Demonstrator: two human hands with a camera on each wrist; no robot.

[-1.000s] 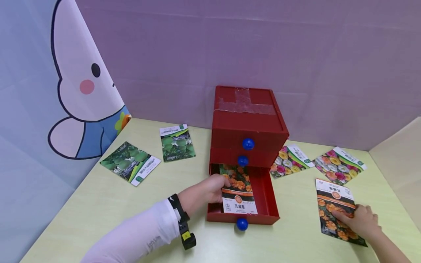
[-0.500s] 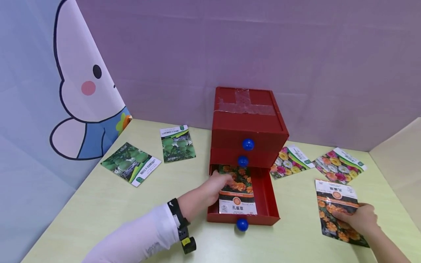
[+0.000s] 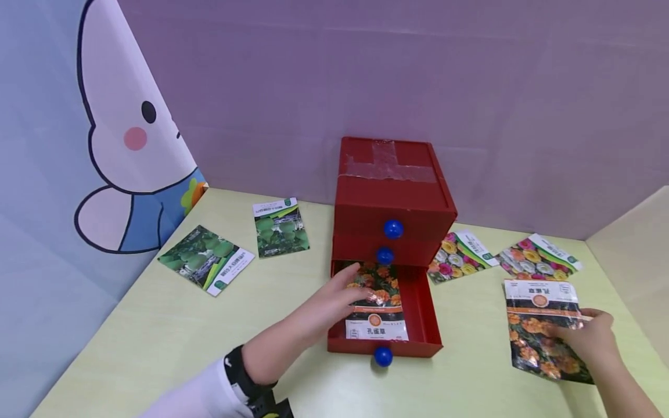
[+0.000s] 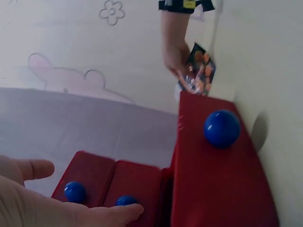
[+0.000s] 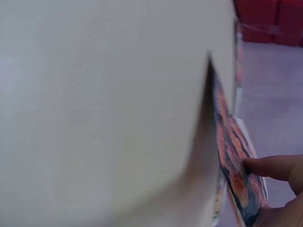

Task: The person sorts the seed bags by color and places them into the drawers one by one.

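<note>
The right hand (image 3: 585, 342), at four o'clock, pinches an orange-flower seed packet (image 3: 543, 328) lifted off the table (image 3: 157, 325). The left hand (image 3: 334, 299), fingers straight, rests on a matching packet (image 3: 376, 305) (lying in the open bottom drawer (image 3: 420, 325)). Behind, at twelve o'clock, stands the red drawer box (image 3: 392, 191).

left arm – white sleeve (image 3: 201, 392) | black wrist strap (image 3: 241, 378) – bare hands
</note>
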